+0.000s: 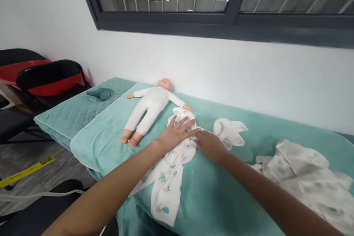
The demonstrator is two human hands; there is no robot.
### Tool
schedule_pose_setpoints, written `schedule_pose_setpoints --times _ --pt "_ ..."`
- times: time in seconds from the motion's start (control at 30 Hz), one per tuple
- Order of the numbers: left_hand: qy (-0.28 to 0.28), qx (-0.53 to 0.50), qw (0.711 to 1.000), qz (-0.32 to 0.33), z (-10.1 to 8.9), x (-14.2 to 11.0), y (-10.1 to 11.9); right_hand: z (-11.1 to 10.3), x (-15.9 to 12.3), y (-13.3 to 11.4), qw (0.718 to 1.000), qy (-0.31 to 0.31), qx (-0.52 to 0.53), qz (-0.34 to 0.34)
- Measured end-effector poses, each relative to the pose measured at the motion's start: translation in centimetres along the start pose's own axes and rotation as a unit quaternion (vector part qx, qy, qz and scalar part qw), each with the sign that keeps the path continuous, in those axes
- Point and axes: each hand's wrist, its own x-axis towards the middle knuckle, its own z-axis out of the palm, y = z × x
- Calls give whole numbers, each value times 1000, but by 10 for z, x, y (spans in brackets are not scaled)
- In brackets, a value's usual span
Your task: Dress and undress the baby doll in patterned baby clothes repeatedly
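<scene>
A white baby romper [166, 188] with teal and pink prints lies on the teal bed cover, its legs toward me. My left hand [177, 132] rests on its upper part with fingers spread. At the romper's right edge, my right hand [210, 143] has its fingers closed at the cloth and seems to pinch it; the fingertips are partly hidden. Left of the romper, a baby doll [152, 103] in a white body suit lies on its back, head toward the wall. Its hand on that side touches or nearly touches the romper's top.
A small white cloth [229, 132] lies right of my right hand. Crumpled white clothes [301, 177] are piled farther right. The teal cover [221, 199] spreads over the bed, with a quilted part [66, 114] at left. Black-and-red chairs [52, 77] stand beyond it.
</scene>
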Motion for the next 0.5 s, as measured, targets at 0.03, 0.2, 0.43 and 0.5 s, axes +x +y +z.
schedule_pose_setpoints --times 0.03,0.2,0.43,0.5 --pt "6 5 1000 10 0 3 3 4 -14 -19 999 9 -12 -47" --pt "-16 -7 999 48 1 -3 17 15 -73 -72 987 26 28 -155" --pt "41 -125 960 -248 -14 -27 48 18 -97 -42 980 110 164 24" --pt "157 -202 924 -285 -29 -29 60 18 -96 -45 964 135 230 18"
